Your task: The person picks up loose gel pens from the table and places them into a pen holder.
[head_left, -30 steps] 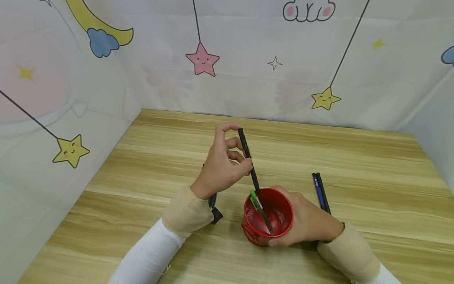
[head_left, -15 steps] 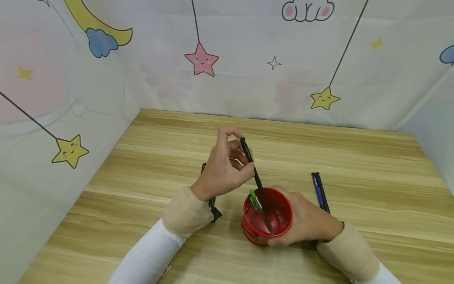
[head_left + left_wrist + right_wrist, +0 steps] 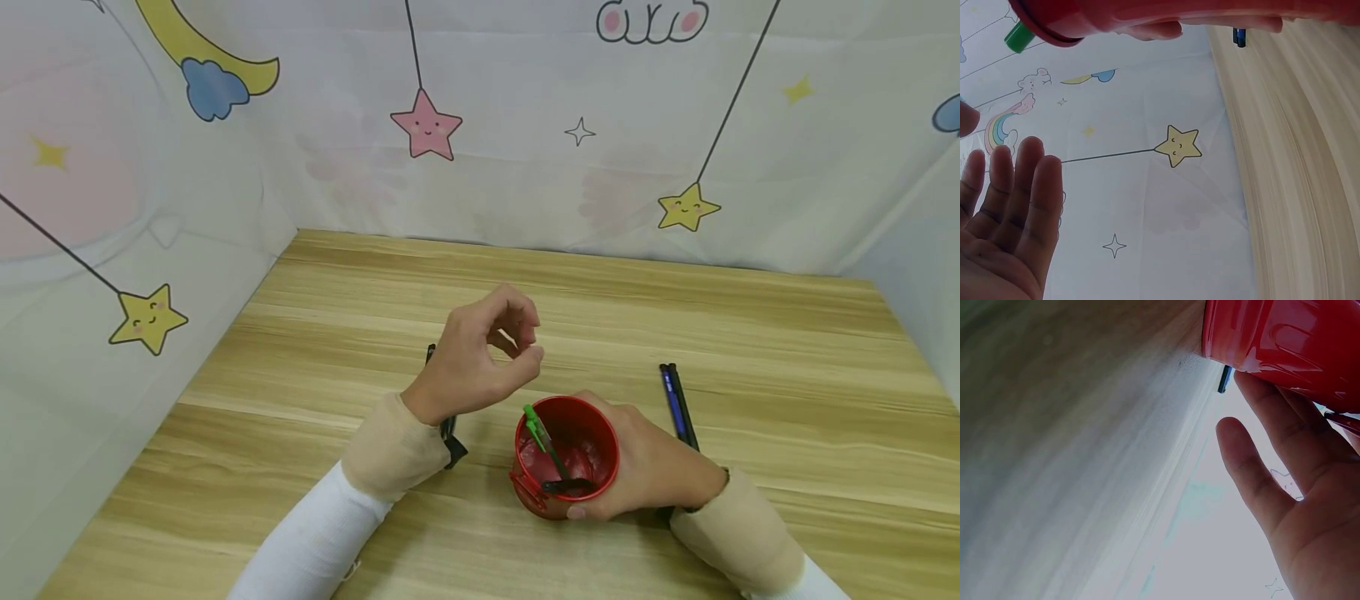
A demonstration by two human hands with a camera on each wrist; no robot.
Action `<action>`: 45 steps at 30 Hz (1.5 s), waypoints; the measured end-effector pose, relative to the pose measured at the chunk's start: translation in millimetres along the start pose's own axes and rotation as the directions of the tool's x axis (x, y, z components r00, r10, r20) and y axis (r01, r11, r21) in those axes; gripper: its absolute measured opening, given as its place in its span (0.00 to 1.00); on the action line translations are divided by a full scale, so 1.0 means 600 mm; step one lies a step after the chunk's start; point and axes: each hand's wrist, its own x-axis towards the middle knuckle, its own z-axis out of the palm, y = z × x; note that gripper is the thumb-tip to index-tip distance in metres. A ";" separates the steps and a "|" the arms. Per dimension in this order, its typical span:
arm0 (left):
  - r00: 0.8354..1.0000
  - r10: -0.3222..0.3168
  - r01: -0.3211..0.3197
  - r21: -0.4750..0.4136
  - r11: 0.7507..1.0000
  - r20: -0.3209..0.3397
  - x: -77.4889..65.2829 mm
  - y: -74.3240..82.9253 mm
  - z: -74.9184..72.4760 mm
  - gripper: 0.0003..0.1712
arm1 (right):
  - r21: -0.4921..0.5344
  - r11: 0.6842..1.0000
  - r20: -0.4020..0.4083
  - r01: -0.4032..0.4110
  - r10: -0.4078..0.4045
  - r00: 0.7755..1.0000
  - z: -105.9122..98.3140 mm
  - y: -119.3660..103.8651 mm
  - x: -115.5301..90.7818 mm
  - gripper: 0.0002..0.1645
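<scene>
A small red bucket (image 3: 564, 402) stands on the wooden table, and my right hand (image 3: 645, 462) grips its right side, as the right wrist view also shows with the bucket's wall (image 3: 1291, 344) against the fingers. Inside lean a green-topped pen (image 3: 535, 427) and, low by the near wall, a black pen (image 3: 567, 485). My left hand (image 3: 480, 354) hovers above and left of the bucket, fingers loosely bent with nothing between them. In the left wrist view the left hand's fingers (image 3: 1041, 200) hold nothing, below the bucket's red side (image 3: 1179, 9).
To the right lie a blue pen (image 3: 673, 404) and a black pen (image 3: 684, 408) side by side. Dark pens or similar items (image 3: 450, 437) lie partly hidden under the left wrist. A printed cloth wall (image 3: 525, 183) encloses the table (image 3: 337, 283) at back and sides.
The left hand lowered the black pen toward the bucket and let it go; the pen dropped inside. The right hand stays on the bucket.
</scene>
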 end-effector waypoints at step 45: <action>0.921 -0.389 0.354 0.448 0.821 -0.016 -0.021 -0.089 0.006 0.22 | -0.009 1.000 -0.006 -0.017 0.017 1.000 0.001 0.006 -0.002 0.47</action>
